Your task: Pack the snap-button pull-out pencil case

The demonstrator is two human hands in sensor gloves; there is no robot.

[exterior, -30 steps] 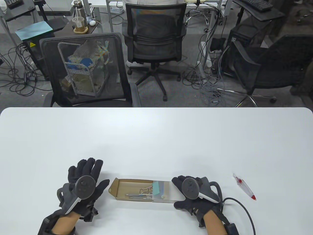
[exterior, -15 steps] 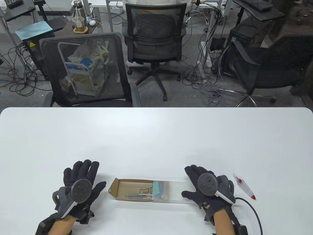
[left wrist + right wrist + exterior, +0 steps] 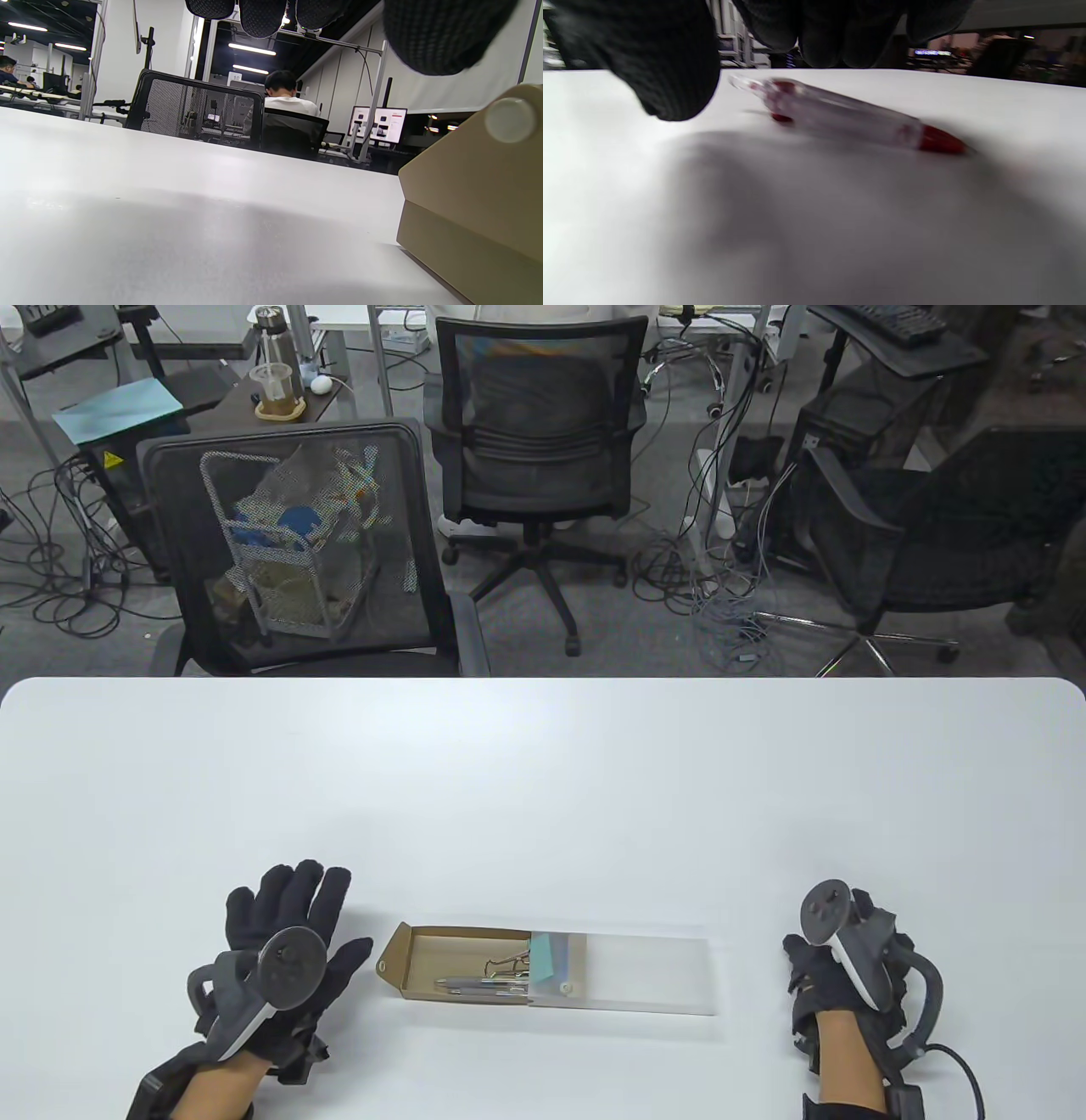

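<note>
We see the left hand (image 3: 284, 937) spread flat left of the pencil case (image 3: 551, 970). Right of the case, the right hand (image 3: 836, 963) curls over the blurred red-tipped pen (image 3: 848, 114); its grip is hidden.

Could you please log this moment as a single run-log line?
left hand: idle beside tray | right hand: over red pen, ungrasped | sleeve: half open

From above and in front, you look down across the white surface (image 3: 543, 780). Your left wrist camera skims it toward the chairs, close beside the case's drawer (image 3: 471, 203); your right one hovers low, close to the pen (image 3: 848, 114).
</note>
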